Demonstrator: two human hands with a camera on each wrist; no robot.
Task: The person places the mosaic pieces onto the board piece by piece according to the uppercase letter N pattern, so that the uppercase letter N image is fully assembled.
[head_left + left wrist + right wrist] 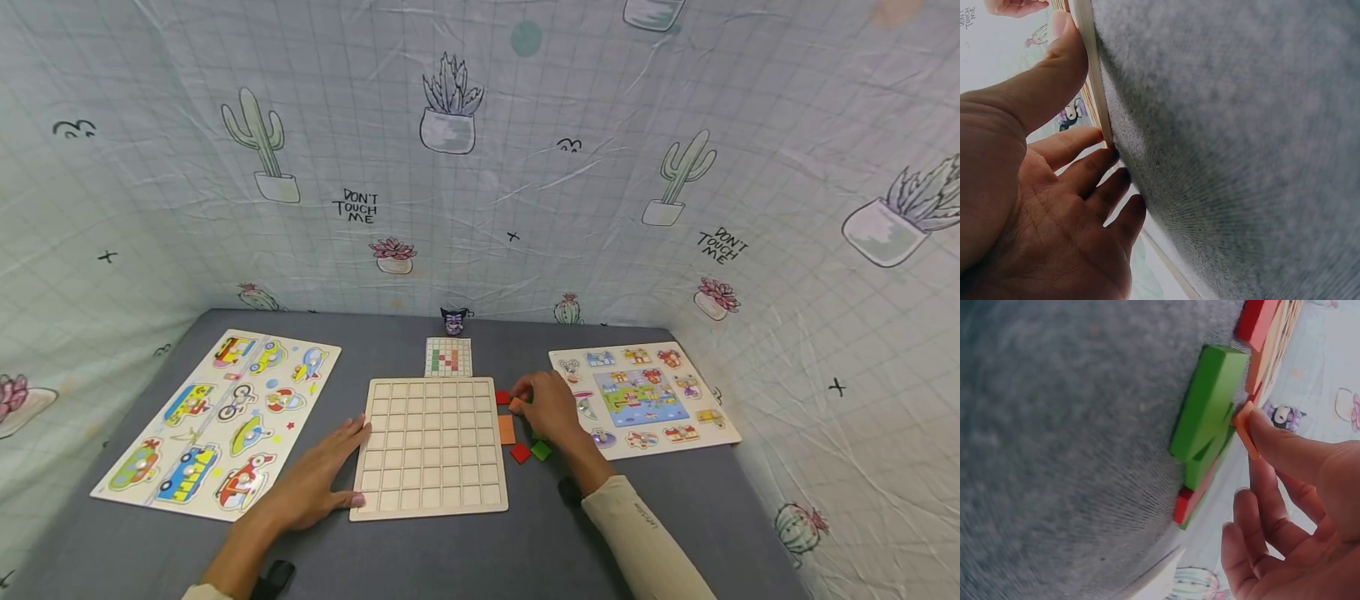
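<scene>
My left hand (318,479) rests at the left edge of a wooden grid board (431,458), its extended fingers on the far part of that edge and the thumb near the close corner. In the left wrist view the thumb lies over the board's side. To the right of the board, my right hand (551,408) pinches an orange square tile (1246,430) between thumb and forefinger. Below it lie green tiles (1207,403) and a red tile (521,452). Beside the board's right edge are another orange tile (507,429) and a red tile (502,397).
Behind the board lies a small grid card (461,343) with green and red squares, and a dark figurine (453,322) stands behind that. A vehicle puzzle board (296,433) lies at left, another picture puzzle board (705,435) at right. Patterned cloth hangs round the grey table (420,558).
</scene>
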